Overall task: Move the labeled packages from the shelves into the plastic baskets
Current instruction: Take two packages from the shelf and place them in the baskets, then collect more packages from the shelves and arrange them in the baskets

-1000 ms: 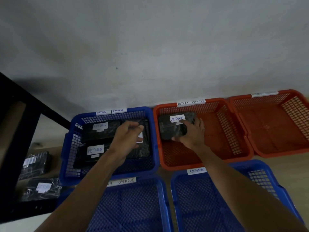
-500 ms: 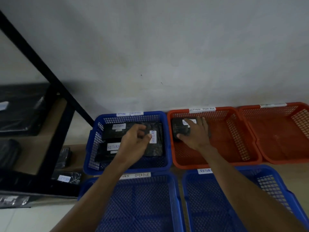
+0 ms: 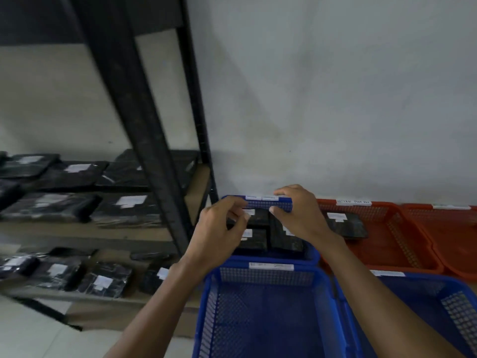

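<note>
Both hands (image 3: 219, 236) now off black packages (image 3: 258, 239)

No words can be read. The white labels on the baskets, like the one on the orange basket (image 3: 354, 202), and on the black packages (image 3: 129, 201) are too blurry.

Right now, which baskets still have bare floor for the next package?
The near blue basket shows a bare floor. The orange basket holds one package at its back left; the rest is bare. The far blue basket is crowded with packages, under both hands.
</note>
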